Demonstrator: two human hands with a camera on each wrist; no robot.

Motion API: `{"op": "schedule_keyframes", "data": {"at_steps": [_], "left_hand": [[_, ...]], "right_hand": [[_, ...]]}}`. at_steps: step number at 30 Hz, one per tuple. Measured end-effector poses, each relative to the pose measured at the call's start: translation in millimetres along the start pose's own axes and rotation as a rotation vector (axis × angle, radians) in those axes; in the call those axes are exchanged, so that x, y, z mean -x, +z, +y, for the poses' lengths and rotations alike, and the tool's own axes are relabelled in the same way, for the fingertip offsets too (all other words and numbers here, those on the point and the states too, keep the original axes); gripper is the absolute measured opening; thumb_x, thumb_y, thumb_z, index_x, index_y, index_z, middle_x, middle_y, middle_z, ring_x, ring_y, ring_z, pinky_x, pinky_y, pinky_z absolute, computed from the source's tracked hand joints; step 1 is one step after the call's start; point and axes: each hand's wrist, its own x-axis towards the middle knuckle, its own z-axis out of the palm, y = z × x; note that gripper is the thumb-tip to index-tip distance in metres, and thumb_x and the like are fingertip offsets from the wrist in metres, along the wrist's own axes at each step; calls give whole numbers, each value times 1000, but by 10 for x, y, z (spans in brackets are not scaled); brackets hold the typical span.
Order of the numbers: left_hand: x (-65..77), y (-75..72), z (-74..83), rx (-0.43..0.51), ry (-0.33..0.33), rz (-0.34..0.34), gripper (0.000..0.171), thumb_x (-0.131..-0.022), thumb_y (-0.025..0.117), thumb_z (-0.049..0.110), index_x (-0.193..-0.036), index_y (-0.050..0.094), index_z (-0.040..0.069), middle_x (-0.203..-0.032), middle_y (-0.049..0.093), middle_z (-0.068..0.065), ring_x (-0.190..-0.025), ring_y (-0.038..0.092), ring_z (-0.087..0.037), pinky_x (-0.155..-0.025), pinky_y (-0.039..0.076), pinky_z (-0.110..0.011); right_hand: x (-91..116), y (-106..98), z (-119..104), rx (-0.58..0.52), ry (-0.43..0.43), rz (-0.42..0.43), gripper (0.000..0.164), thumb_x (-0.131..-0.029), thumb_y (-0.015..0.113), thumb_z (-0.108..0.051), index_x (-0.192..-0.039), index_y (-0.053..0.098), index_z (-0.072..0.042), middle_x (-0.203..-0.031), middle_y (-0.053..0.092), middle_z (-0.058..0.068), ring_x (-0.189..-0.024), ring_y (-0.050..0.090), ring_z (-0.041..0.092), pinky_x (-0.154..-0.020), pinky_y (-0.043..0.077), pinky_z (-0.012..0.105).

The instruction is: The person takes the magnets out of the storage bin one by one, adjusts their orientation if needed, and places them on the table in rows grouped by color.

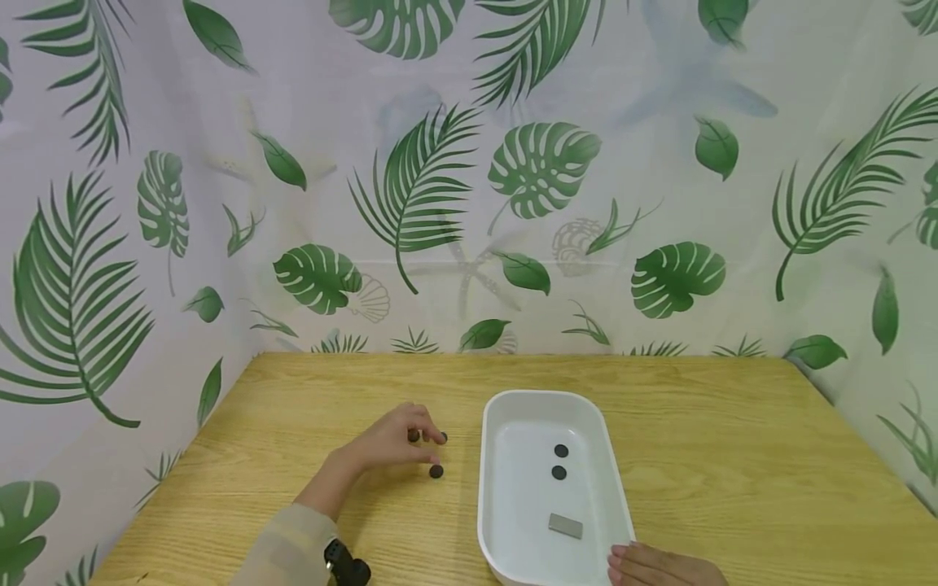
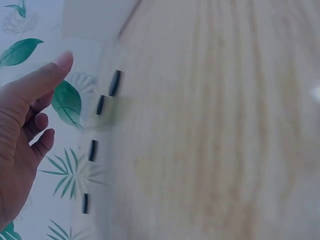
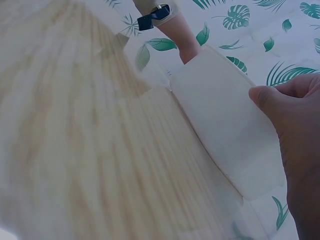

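Pinching the near disc [image 1: 436, 472] by its edges seemed wisest, on the tabletop [image 1: 703, 464] left of the bin [image 1: 513, 513], where the left hand [image 1: 392, 438] hovered, empty, thumb and fingers apart, while the right hand [image 1: 663, 564] held the bin's near right side.

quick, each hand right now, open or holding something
Left hand: open, near a black disc.
Right hand: closed, holding the white tub.
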Motion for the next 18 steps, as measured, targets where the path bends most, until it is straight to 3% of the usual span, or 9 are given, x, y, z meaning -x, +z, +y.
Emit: {"op": "schedule_keyframes", "data": {"at_steps": [6,10,15,18], "left_hand": [[-94,-103,124,24,16,-30,17,-82,74,17,-96,74,8,-89,61,-8,-87,52,-27,-75,45,-39],[-151,-177,215,23,41,-82,21,-81,75,17,-100,74,7,-88,62,-9,-88,53,-28,-78,44,-41],[-227,-248,371,15,51,-211,31,-82,75,23,-109,71,8,-85,60,-2,-87,52,-30,-74,39,-29],[-270,-279,465,26,37,-252,35,-81,75,23,-113,70,9,-86,59,-1,-86,51,-31,-71,35,-24]], "right_hand": [[-1,-9,18,-20,-26,-31,37,-100,40,-12,-122,55,13,-132,50,22,-128,46,29,-104,37,30],[-5,7,6,-17,-10,-11,36,-98,44,-15,-117,60,11,-127,56,20,-123,52,27,-102,40,29],[11,3,28,-16,-50,-45,38,-100,40,-13,-123,55,13,-134,49,23,-128,46,30,-104,37,31],[6,-2,52,-40,-74,-61,39,-101,36,-11,-126,50,15,-138,43,25,-132,40,33,-106,35,32]]}}
